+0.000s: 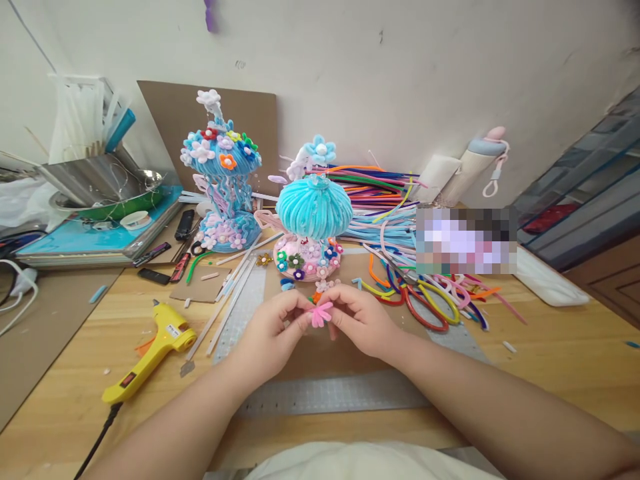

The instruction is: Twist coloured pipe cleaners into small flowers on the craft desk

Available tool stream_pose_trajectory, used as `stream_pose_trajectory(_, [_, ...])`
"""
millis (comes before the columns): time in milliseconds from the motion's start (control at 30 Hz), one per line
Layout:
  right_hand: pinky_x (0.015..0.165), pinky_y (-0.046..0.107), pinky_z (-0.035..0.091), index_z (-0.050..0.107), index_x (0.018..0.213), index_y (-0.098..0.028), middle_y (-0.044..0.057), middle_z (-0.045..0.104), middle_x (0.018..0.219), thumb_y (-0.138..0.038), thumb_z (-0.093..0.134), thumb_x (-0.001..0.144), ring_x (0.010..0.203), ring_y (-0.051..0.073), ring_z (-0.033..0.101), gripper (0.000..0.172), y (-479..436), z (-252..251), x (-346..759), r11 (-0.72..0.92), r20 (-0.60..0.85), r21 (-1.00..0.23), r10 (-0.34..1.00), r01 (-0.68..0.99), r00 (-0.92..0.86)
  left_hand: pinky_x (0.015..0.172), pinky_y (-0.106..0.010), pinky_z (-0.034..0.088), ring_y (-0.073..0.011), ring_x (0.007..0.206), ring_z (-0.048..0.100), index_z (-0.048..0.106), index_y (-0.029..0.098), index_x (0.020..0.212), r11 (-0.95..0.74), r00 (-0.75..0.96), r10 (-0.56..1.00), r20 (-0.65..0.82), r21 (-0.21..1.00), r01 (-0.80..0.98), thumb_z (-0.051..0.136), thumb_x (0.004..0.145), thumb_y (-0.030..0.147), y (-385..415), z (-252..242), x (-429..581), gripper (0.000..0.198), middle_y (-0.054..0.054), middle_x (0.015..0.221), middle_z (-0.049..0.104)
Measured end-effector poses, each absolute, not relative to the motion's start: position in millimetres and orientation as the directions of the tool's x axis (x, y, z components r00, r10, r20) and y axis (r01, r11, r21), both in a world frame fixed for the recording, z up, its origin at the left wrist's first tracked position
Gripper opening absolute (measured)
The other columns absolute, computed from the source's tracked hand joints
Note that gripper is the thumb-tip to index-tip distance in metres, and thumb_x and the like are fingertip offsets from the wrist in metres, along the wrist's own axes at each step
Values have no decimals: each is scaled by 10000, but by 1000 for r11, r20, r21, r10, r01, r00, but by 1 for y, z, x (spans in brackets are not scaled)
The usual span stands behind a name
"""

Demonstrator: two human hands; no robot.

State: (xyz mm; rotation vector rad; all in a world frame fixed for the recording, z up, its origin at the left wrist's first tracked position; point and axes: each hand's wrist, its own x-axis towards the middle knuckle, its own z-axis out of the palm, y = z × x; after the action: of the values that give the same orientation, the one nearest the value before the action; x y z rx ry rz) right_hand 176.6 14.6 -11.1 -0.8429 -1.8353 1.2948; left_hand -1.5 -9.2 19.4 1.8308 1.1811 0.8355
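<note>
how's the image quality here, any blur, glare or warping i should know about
Head view: soft, even daylight with only faint shadows and no strong glare; the pink flower pinched between the left hand and right hand reads clearly; a pixelated block hides part of the pipe cleaner pile; the wide lens bends lines near the frame's edges.

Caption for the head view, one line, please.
Left hand and right hand pinch a pink pipe-cleaner flower before a turquoise domed ornament; yellow glue gun lies nearby.

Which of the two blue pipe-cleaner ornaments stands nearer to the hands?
The shorter ornament with the plain turquoise dome; the taller ornament, dome covered with flowers, stands farther left.
</note>
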Motion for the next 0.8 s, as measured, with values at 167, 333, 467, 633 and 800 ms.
stream_pose_trajectory(167, [497,202,433,554,918,-164,23,584,803,-327,490,862,532,83,537,184,14,-9,174,249,126,-952,847,177,-516,593,-233,383,-136,674,521,568,177,773,-349,354,920,170,768,538,479,827,234,-7,18,-4,119,-17,725,581])
stream_pose_trajectory(333, [502,198,397,574,894,-172,7,583,692,-260,463,873,549,98,520,143,13,-5,177,411,166,-830,827,377,-537,646,-259,392,-148,730,525,572,186,795,-470,446,870,212,630,618,442,823,152,-7,18,-7,137,-30,786,587])
stream_pose_trajectory(467, [536,207,409,561,882,-163,-6,564,630,-225,431,885,552,104,545,144,13,-5,177,405,190,-844,839,353,-509,677,-264,423,-150,752,560,602,177,842,-329,347,923,165,805,493,480,829,203,-7,16,-3,126,-35,798,621])
stream_pose_trajectory(633, [516,196,417,549,839,-160,-3,574,649,-239,442,887,541,92,555,141,9,-6,173,326,190,-922,850,208,-491,637,-247,444,-122,663,558,554,143,772,-6,293,956,-32,992,126,542,808,262,-6,14,2,125,-8,692,597])
stream_pose_trajectory(800, [433,164,398,523,793,-155,-6,574,633,-290,463,884,484,72,542,173,4,-7,171,164,137,-987,828,1,-544,591,-221,431,-86,591,544,495,154,769,160,366,925,-98,977,-143,653,730,286,-1,10,1,210,28,674,571])
